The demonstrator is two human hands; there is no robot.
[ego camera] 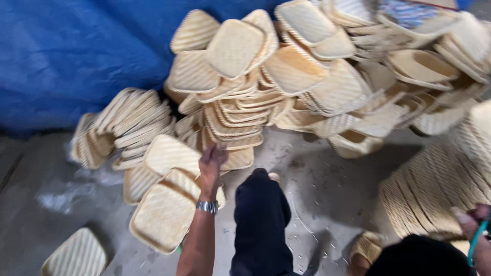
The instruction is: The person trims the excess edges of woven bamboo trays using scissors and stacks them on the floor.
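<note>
**Bamboo-woven trays by the heap, left hand reaching in**

Woven from pale bamboo strip, shallow square trays with rounded corners, heaped by the dozen against a blue tarpaulin (pixel 76 51) and spilling onto the concrete floor (pixel 327 194).

Step in hand, judged from the pose: a reach into the pile, nothing lifted yet. Left hand (pixel 212 158) stretched forward past a steel wristwatch (pixel 207 206), fingers loosely spread, grip wide and holding nothing. Hovering at the foot of the nested stack (pixel 232 128), just above the near-left trays. Contact with either too blurred to call.

Closest below that hand: one upturned tray (pixel 171 153) and, nearer the camera, a larger tray lying face up (pixel 163 217), partly overlapped by another. Beside the forearm, a dark trouser leg (pixel 261 214).

Right hand (pixel 473 220) at the lower right edge, cut by the frame, resting near a fanned row of trays (pixel 440 184), with something teal (pixel 478 237) curving beside it. Grip there impossible to tell.

Any pick from this pose: fingers closed over a single rim, not two nested ones. A straight lift, too, since the stack leans and the trays above sit loosely. Best candidate by reach: the lowest tray of the nested stack or the upturned one beside it
</note>
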